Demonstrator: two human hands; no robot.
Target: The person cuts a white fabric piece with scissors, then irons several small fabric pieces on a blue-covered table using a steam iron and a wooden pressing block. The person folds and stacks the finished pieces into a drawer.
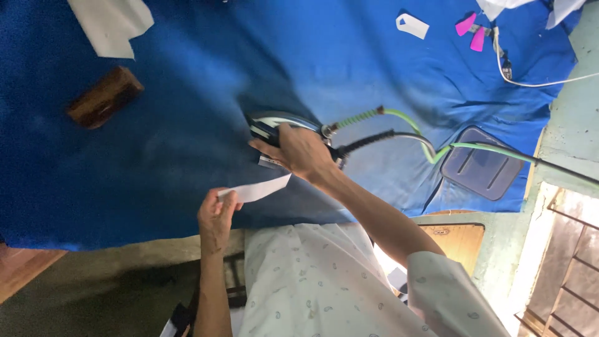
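Now we see our right hand [298, 151] wrapped around the handle of an iron [274, 125], fingers closed over it, and the iron rests on the blue cloth [187, 125] near the middle of the padded table. 2 lines leave the iron's rear: a green hose [399, 115] and a black cord [374, 138], both curving off to the right. They pass over a grey-blue pad [482, 170] that lies on the cloth near the right edge.

Our left hand [217, 215] is lower down, near the front edge of the cloth, pinching 1 end of a white strip [259, 189] between thumb and fingers. The strip points up and to the right, its far tip just below the right wrist; we cannot tell whether it touches the cloth. A small white tag [269, 162] shows just under the iron.

Further away, a wooden block [105, 97] lies on the cloth at the left, with a white piece [111, 24] beyond it at the top edge. At the top right sit a white label [412, 25], 2 pink tags [471, 32] and a white cable [530, 81]. Our pale patterned garment [312, 281] fills the lower middle.
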